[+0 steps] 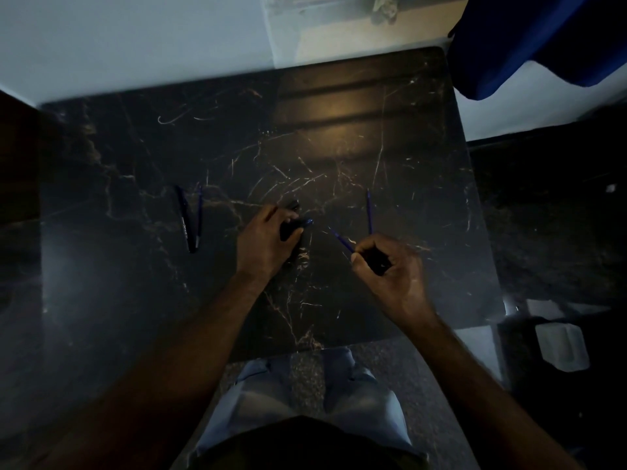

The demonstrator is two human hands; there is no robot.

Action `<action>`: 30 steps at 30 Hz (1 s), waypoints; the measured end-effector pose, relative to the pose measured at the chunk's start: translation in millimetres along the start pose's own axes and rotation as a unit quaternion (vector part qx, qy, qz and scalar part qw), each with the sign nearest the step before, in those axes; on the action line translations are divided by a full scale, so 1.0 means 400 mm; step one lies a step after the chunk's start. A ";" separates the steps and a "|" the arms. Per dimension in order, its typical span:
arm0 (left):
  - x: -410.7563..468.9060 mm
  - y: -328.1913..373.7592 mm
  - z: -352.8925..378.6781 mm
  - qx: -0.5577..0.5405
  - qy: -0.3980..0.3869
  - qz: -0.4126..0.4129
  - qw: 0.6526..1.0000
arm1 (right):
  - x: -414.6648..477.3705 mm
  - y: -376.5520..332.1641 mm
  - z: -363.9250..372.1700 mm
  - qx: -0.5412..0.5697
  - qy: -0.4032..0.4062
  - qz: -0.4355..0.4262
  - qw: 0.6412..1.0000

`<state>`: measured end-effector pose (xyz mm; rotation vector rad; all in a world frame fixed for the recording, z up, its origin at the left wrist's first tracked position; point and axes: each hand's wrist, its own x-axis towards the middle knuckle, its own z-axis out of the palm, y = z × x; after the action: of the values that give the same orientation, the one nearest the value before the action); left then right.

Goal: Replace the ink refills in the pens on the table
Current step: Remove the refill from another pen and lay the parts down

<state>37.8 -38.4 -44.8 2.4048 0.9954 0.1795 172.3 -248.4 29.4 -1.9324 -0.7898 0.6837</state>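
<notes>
On the dark marble table (pixel 135 283) my left hand (pixel 268 244) grips a dark pen part (pixel 298 224) near the middle. My right hand (pixel 390 266) holds a black pen barrel (pixel 376 261) with a blue refill (pixel 341 239) sticking out toward the upper left. A loose blue refill (pixel 369 215) lies just beyond my right hand. At the left lie a black pen (pixel 185 218) and another blue refill (pixel 200 210) side by side. A small dark piece (pixel 293 204) sits just past my left hand.
A blue cloth (pixel 529 42) hangs at the top right beyond the table's corner. A pale wall runs along the far edge. My legs in light jeans (pixel 305 395) show below the near edge. A white object (pixel 563 347) sits on the floor at the right.
</notes>
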 end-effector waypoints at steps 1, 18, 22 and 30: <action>0.001 -0.001 0.002 0.001 -0.001 -0.001 1.000 | 0.000 0.001 0.001 -0.001 0.001 0.001 1.000; 0.029 0.024 0.022 0.020 0.020 -0.085 0.996 | -0.013 0.002 -0.003 -0.012 0.006 -0.026 1.000; 0.023 0.024 0.027 0.012 0.029 -0.084 0.996 | -0.017 0.000 -0.006 -0.003 0.004 -0.025 1.000; 0.016 0.029 0.030 0.008 0.035 -0.069 0.997 | -0.017 -0.004 -0.013 0.006 -0.004 -0.006 1.000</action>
<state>53.3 -45.7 -49.6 2.3478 1.1941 0.2094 171.2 -255.8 34.0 -1.9131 -0.7997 0.6891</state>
